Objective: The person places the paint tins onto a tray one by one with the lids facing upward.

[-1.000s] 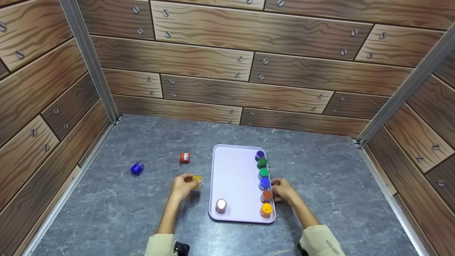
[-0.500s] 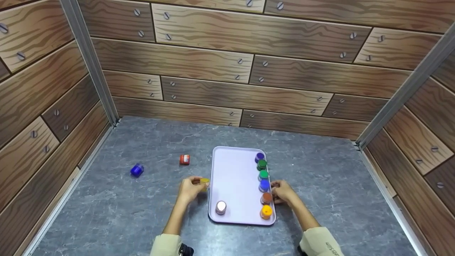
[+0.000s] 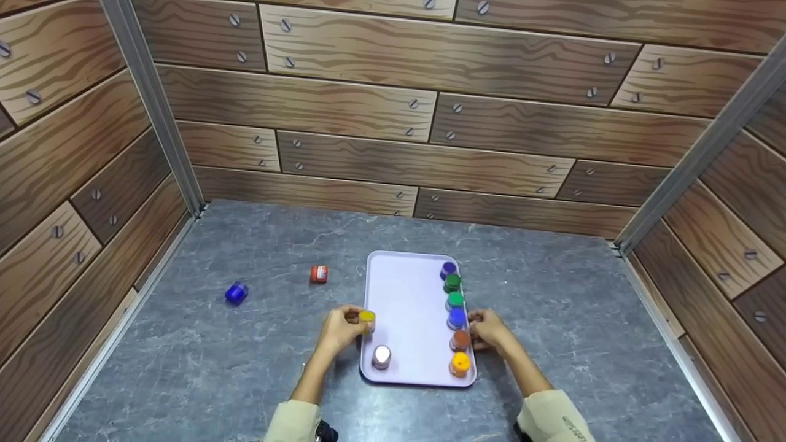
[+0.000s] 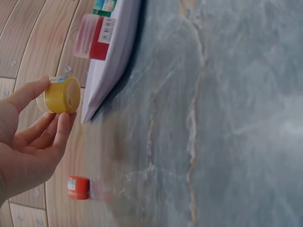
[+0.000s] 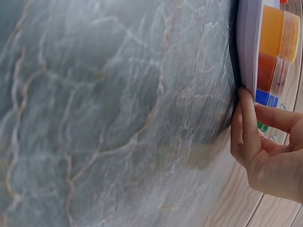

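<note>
My left hand (image 3: 344, 328) pinches a small yellow-capped jar (image 3: 366, 317) (image 4: 60, 94) just over the left rim of a pale lilac tray (image 3: 408, 307). In the left wrist view the hand (image 4: 28, 137) holds the jar between thumb and fingers, clear of the tray edge (image 4: 111, 56). A white-capped jar (image 3: 381, 355) stands at the tray's near left. Several jars line its right side: purple, greens, blue (image 3: 456, 317), brown (image 3: 460, 339) and orange (image 3: 459, 363). My right hand (image 3: 488, 328) (image 5: 260, 142) rests with curled fingers against the tray's right rim (image 5: 246, 47).
On the grey stone tabletop (image 3: 245, 368), a red-capped jar (image 3: 318, 274) (image 4: 78, 187) and a blue jar (image 3: 236, 293) lie to the left of the tray. Wood-patterned walls (image 3: 393, 123) enclose the back and both sides.
My left hand has carried the yellow jar rightward from the table up to the tray's left rim. The right hand has stayed at the tray's right edge.
</note>
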Available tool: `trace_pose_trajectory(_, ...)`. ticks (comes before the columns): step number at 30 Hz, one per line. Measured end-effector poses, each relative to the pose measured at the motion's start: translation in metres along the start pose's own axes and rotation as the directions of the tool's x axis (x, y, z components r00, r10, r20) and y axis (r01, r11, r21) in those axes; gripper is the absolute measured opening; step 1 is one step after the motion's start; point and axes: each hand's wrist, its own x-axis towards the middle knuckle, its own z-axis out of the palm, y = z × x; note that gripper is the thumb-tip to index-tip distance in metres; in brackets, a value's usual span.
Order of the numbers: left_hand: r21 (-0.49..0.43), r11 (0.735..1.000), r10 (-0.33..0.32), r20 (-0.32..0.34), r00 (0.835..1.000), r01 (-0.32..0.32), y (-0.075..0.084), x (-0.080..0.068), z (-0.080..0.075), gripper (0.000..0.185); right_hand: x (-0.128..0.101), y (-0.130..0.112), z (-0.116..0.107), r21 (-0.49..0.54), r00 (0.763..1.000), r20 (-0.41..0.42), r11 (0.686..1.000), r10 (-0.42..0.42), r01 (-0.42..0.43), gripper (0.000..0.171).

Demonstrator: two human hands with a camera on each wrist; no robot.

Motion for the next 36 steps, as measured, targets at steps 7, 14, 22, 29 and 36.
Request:
trace_pose_trajectory(7, 0.018, 0.999, 0.039, 0.066, 0.997, -0.040, 0.001, -0.001, 0.005, 0.030, 0.000, -0.002, -0.001, -0.020, 1.000, -0.005, 1.000, 0.005, -0.005, 0.035)
trace_pose_trajectory(14, 0.081, 0.994, 0.069, 0.120, 0.990, -0.079, 0.001, 0.000, 0.009, 0.030, -0.001, -0.003, 0.000, -0.013, 1.000, 0.003, 1.000, -0.003, 0.003, 0.035)
trace_pose_trajectory(22, 0.157, 0.979, 0.109, 0.137, 0.985, -0.130, 0.003, 0.000, 0.013, 0.029, 0.000, -0.003, 0.000, -0.016, 1.000, 0.002, 1.000, 0.015, -0.015, 0.035)
trace_pose_trajectory(29, 0.242, 0.952, 0.149, 0.159, 0.976, -0.185, 0.006, -0.001, 0.015, 0.026, 0.001, -0.003, 0.000, -0.018, 1.000, -0.010, 1.000, 0.015, -0.015, 0.035)
trace_pose_trajectory(36, 0.252, 0.948, 0.154, 0.174, 0.973, -0.195, 0.003, -0.002, 0.015, 0.027, -0.001, -0.002, 0.001, -0.008, 1.000, -0.001, 1.000, 0.017, -0.017, 0.035)
